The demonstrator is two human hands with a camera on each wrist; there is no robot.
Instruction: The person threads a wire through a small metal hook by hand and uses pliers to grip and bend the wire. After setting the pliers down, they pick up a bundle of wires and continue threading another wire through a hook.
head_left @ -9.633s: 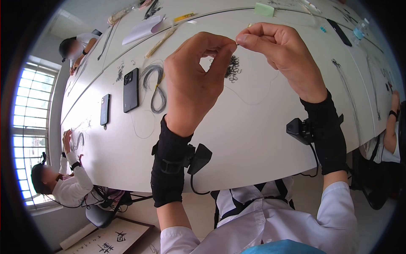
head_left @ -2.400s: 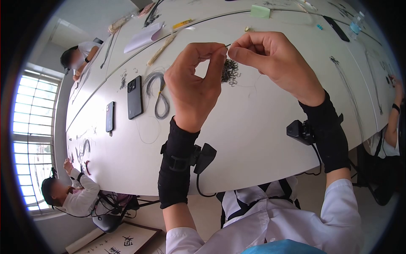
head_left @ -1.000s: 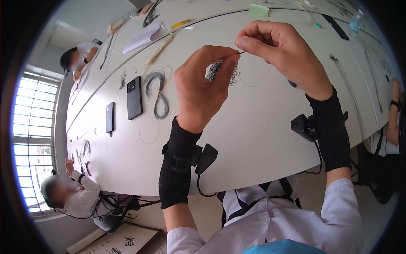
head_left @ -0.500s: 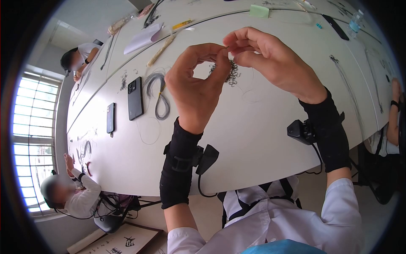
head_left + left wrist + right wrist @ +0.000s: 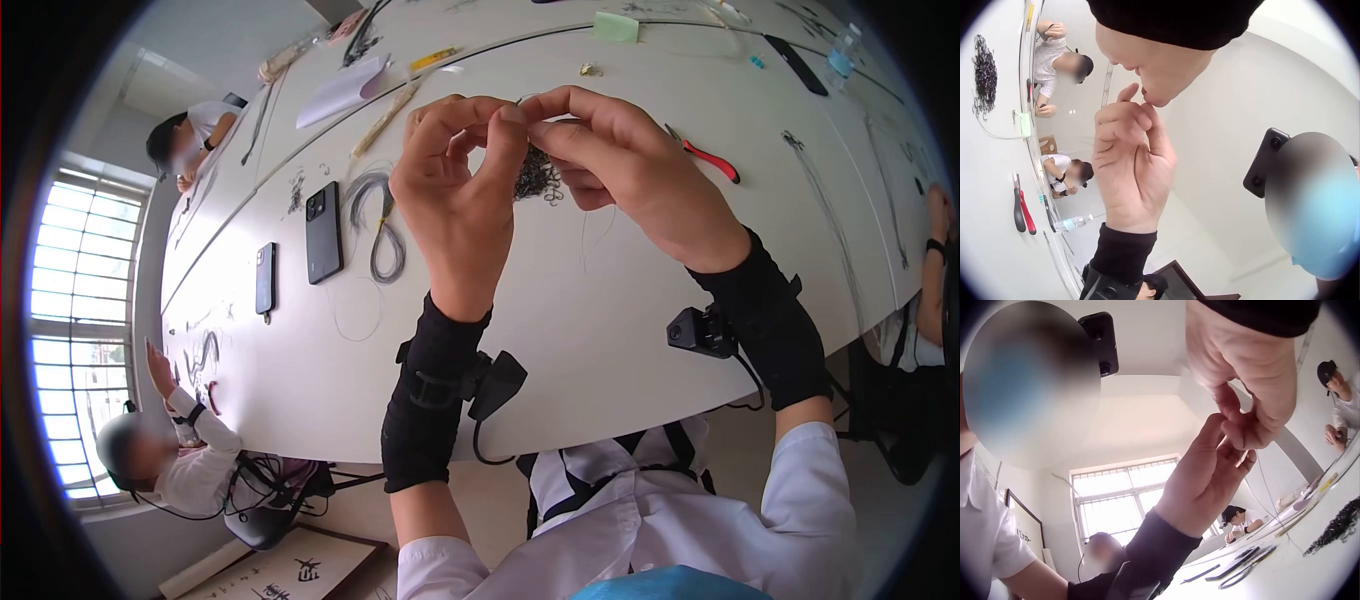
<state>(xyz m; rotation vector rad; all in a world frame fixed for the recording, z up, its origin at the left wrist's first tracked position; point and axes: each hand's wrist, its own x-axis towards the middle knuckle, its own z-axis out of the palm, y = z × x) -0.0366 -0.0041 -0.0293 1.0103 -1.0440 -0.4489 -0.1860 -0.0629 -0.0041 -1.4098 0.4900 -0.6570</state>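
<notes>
My left hand (image 5: 460, 180) and right hand (image 5: 640, 165) are raised over the table, fingertips meeting. Thumb and forefinger of the left pinch a small dark fish hook, now mostly hidden by fingers. The right hand's thumb and forefinger pinch thin fishing line right beside it. In the right wrist view the fishing line (image 5: 1280, 520) trails down from the hands toward the table. Behind them lies a pile of dark fish hooks (image 5: 538, 180), partly covered by the fingers. Red-handled pliers (image 5: 712, 163) lie beyond the right wrist.
Left of the hands are a large phone (image 5: 323, 235), a smaller phone (image 5: 265, 278) and a tied coil of grey line (image 5: 387, 245). Paper (image 5: 342, 92), a green note (image 5: 616, 27) and a water bottle (image 5: 842, 58) lie farther back. Other people sit around the table.
A second ago the right hand was drawn up and apart from the left; it has come back down and left, so the fingertips meet. The pliers now show more fully past the right wrist.
</notes>
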